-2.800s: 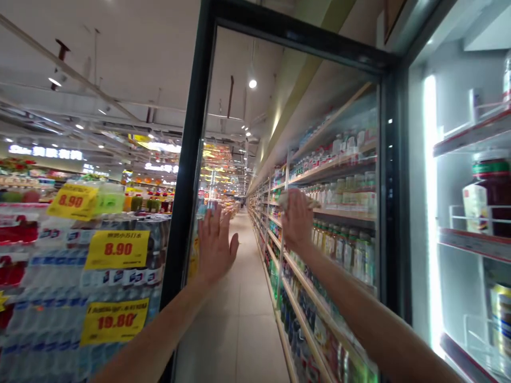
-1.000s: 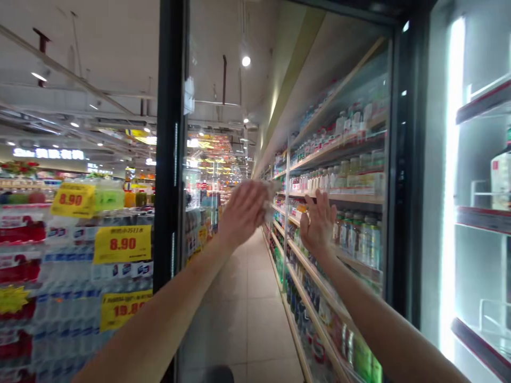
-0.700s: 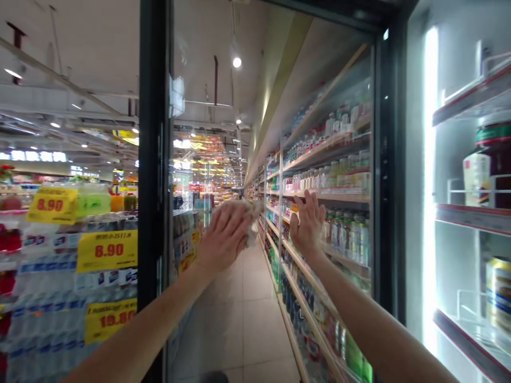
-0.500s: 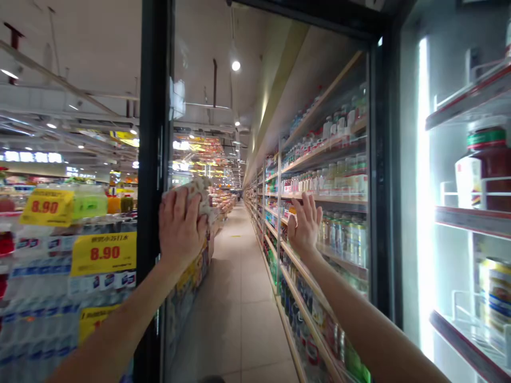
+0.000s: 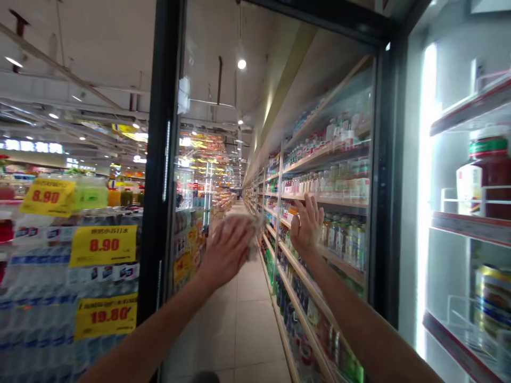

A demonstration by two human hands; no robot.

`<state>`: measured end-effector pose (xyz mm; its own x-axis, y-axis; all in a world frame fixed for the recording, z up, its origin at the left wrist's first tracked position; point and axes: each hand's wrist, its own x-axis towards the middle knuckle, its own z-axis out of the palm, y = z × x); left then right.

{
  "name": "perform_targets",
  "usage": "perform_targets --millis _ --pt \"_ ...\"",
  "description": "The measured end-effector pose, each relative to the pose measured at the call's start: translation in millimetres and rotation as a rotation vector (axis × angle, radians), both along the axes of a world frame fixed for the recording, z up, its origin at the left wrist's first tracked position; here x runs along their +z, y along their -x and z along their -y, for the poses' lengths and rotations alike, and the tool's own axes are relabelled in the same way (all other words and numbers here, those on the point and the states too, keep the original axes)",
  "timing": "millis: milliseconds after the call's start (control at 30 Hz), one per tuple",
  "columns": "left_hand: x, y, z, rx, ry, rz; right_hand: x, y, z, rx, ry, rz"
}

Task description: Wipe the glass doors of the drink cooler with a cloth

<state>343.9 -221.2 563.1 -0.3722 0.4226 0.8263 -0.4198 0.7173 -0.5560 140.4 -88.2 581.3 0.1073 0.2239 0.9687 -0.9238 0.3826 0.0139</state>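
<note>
A glass door (image 5: 275, 101) with a black frame stands in front of me, swung out from a lit cooler. My left hand (image 5: 229, 247) presses a pale cloth (image 5: 254, 239) near the middle of the glass; both are blurred by motion, and the palm hides much of the cloth. To its right, my right hand (image 5: 306, 226) is raised with its fingers spread and nothing in it. Its palm faces the pane and seems to rest on it, though the contact is hard to make out.
At the right, cooler shelves (image 5: 467, 221) hold a dark red bottle (image 5: 493, 181) and a yellow-topped can (image 5: 493, 298). Bottled water (image 5: 40, 303) is stacked at left under yellow price signs (image 5: 104, 246). Through the glass appear a tiled aisle (image 5: 255, 330) and long drink shelves (image 5: 319, 199).
My left hand has swept the cloth rightward and slightly down, from beside the door's left frame to mid-pane. My right hand stays about where it was. The view has shifted slightly.
</note>
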Motion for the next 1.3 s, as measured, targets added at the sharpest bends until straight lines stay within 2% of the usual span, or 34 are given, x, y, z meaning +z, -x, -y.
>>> perform_targets --millis 67,100,200,267,300,400,467,533,600,667,733,800,867,933,1000,1067,1200,1233,1300 --pt "3.1 7.2 -5.1 -0.001 0.108 0.129 -0.3 0.8 -1.1 0.031 0.013 -0.006" --pt "9.8 8.8 -5.5 0.003 0.1 0.1 -0.4 1.1 -1.7 0.047 0.015 -0.005" --pt "38.2 10.4 -2.5 0.019 -0.106 -0.198 -0.7 1.7 -2.5 0.084 0.014 0.01" --pt "47.0 12.9 -2.5 0.027 -0.183 -0.286 -0.8 1.9 -2.1 0.101 0.018 0.008" --pt "45.5 14.8 -3.9 0.036 -0.157 -0.239 -1.0 2.0 -1.8 0.109 0.02 0.005" --pt "28.1 20.5 -10.4 0.039 0.078 0.077 -2.2 2.8 -1.1 0.132 0.03 -0.005" --pt "21.5 22.6 -13.2 0.03 0.131 0.157 -3.1 3.3 -1.8 0.14 0.039 -0.008" --pt "26.4 25.0 -14.0 0.006 0.042 0.054 -2.8 2.3 -3.3 0.136 0.039 -0.019" --pt "38.2 29.2 -14.1 -0.052 -0.053 -0.049 -0.1 -2.6 -3.7 0.131 -0.007 -0.064" --pt "48.6 33.9 -13.9 -0.132 -0.065 -0.027 5.0 -14.4 -0.7 0.172 -0.117 -0.173" --pt "52.2 35.1 -12.5 -0.204 -0.046 0.032 10.2 -34.0 7.4 0.242 -0.272 -0.293" --pt "47.6 28.7 -9.0 -0.226 -0.057 0.033 13.0 -58.2 19.9 0.26 -0.363 -0.31" --pt "37.0 14.8 -3.7 -0.178 -0.093 -0.018 12.8 -79.4 33.0 0.194 -0.357 -0.236" --pt "24.5 -1.2 1.9 -0.091 -0.114 -0.068 11.7 -86.3 40.4 0.11 -0.327 -0.19" --pt "14.2 -12.9 5.3 -0.021 -0.116 -0.095 12.1 -69.8 34.9 0.046 -0.314 -0.198" --pt "8.5 -17.5 4.9 0.011 -0.123 -0.096 14.6 -29.1 12.2 -0.005 -0.241 -0.125" --pt "8.4 -13.7 -2.8 0.002 -0.164 -0.101 16.1 65.1 -56.2 -0.064 0.155 0.282" --pt "9.5 -12.5 -3.9 -0.003 -0.16 -0.111 12.7 75.9 -66.5 -0.072 0.207 0.321" --pt "11.5 -10.9 -3.8 -0.009 -0.141 -0.129 -1.3 71.6 -68.0 -0.086 0.213 0.303"
